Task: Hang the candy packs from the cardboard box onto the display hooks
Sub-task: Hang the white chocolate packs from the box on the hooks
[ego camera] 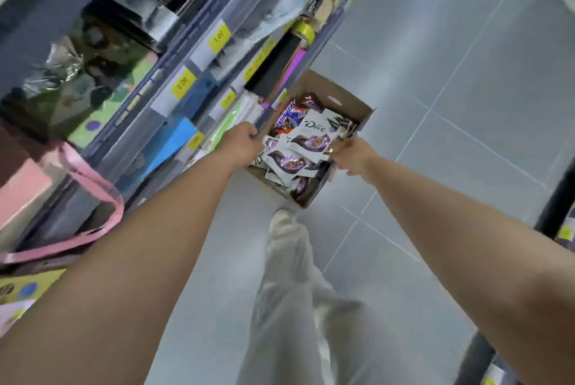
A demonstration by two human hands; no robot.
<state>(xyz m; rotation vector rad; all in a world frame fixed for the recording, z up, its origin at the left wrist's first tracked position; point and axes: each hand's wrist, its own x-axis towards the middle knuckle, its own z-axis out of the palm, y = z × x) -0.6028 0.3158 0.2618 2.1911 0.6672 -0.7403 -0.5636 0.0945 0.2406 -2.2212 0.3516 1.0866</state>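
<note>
Your left hand (244,143) has its grip curled over the left rim of the cardboard box (342,93), which sits on the floor (451,89) just beside the shelves (174,79). Your right hand (353,156) is at the opposite rim. Through the blur, its grip seems clasped on that wall. Candy packs (311,135) lie heaped inside the box.

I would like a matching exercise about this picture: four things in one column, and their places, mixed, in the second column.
1. left hand
2. right hand
3. white Dove candy pack
4. yellow price tag marked 2.00

a. on the shelf edge
b. grips the right rim of the brown cardboard box
c. on top of the pile inside the box
d. grips the left rim of the box

Pairs: 1-d; 2-b; 3-c; 4-a.
</note>
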